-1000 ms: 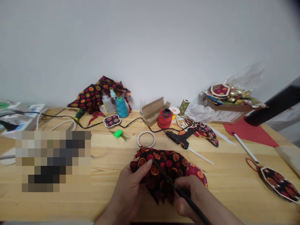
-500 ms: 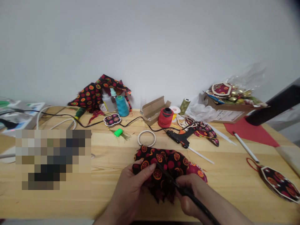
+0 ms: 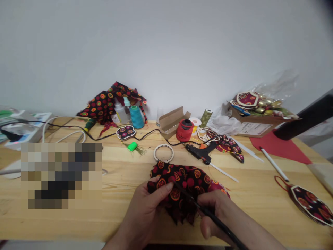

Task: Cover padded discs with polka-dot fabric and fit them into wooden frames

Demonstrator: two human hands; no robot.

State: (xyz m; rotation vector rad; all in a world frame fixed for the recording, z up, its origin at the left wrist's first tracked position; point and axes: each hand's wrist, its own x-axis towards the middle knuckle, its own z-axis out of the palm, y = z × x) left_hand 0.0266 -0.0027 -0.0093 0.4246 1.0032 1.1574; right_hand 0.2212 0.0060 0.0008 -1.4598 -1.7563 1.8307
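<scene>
My left hand (image 3: 148, 208) pinches a bunched piece of black fabric (image 3: 192, 177) printed with red and orange round motifs, thumb on top. My right hand (image 3: 215, 211) grips black scissors (image 3: 205, 209), whose blades lie against the fabric close to my left thumb. Ragged edges of the cloth hang down between the hands. Under its right side shows a magenta patterned piece (image 3: 220, 185), partly hidden by my right hand. Just beyond the fabric lies a pale ring (image 3: 163, 153) on the wooden table (image 3: 117, 222).
A black glue gun (image 3: 200, 152) with a white stick lies beyond the right hand. Farther back stand a red thread spool (image 3: 185, 130), an open cardboard box (image 3: 171, 123) and a teal thread cone (image 3: 136, 117). A patterned fan-shaped piece (image 3: 310, 205) rests at right. Pixelation covers the left.
My right hand and the scissors have shifted slightly right, and its thumb stands a little farther from the fingers. My left hand keeps its pinch on the fabric.
</scene>
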